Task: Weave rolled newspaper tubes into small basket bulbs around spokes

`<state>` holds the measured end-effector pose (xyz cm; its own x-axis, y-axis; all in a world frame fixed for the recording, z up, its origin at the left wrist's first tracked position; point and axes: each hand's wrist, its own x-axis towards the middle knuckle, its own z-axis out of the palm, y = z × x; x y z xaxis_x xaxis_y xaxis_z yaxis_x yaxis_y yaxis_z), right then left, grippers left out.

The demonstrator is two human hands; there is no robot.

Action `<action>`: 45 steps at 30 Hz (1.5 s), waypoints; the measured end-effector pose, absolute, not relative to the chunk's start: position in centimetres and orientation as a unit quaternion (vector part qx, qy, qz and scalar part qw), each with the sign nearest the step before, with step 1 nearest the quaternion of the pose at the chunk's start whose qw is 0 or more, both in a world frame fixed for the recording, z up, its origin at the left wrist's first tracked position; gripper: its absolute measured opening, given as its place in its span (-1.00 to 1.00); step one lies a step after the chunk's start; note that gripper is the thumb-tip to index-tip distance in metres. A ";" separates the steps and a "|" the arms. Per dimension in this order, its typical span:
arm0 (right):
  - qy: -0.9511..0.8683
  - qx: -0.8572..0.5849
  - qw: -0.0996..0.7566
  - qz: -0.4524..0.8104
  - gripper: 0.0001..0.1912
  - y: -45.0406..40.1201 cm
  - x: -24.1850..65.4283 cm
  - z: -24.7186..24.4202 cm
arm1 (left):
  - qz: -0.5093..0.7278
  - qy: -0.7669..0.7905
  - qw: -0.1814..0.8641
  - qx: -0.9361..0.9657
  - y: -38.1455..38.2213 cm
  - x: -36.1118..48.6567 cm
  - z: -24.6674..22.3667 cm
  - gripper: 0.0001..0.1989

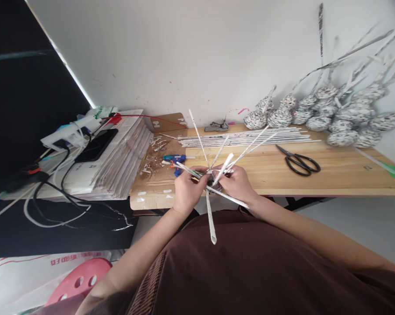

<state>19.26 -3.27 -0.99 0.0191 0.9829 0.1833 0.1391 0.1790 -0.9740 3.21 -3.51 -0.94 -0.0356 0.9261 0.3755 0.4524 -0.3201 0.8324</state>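
Observation:
Between my hands, at the table's front edge, is a small piece woven from rolled newspaper strips (pixel 214 189). Several white paper strips (pixel 211 218) stick out of it in all directions, one hanging toward my lap. My left hand (pixel 189 188) grips its left side, with the thumb pressed near the centre. My right hand (pixel 238 183) is closed on the right side, fingers pinching a paper strip (pixel 224 168) that angles up. Both hands partly hide the woven body.
Rolled paper sticks (pixel 243 137) lie behind my hands. Black-handled scissors (pixel 299 162) rest at the right, a blue glue gun (pixel 175 160) at the left on cardboard. Finished woven gourd shapes (pixel 353 111) crowd the back right. A newspaper stack (pixel 118 162) with cables and a phone (pixel 97 144) stands left.

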 end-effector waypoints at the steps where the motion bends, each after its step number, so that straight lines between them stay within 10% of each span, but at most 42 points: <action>1: -0.573 -0.493 0.514 0.406 -0.81 -3.3 19.3 -1.0 | 0.484 0.537 0.275 0.634 -3.5 3.2 -0.9 -0.82; 13: -0.628 -0.508 0.466 0.361 -0.85 -3.2 19.7 -0.7 | 0.551 0.487 0.423 0.529 -3.2 4.2 -0.9 -0.84; 24: -0.393 -0.450 0.545 0.588 -0.67 -3.7 18.6 -2.0 | 0.531 0.521 0.279 0.607 -3.2 3.5 -1.3 -0.92; 45: -0.648 -0.466 0.491 0.349 -0.73 -3.5 20.0 -2.2 | 0.595 0.433 0.364 0.572 -3.1 4.0 -1.7 -0.88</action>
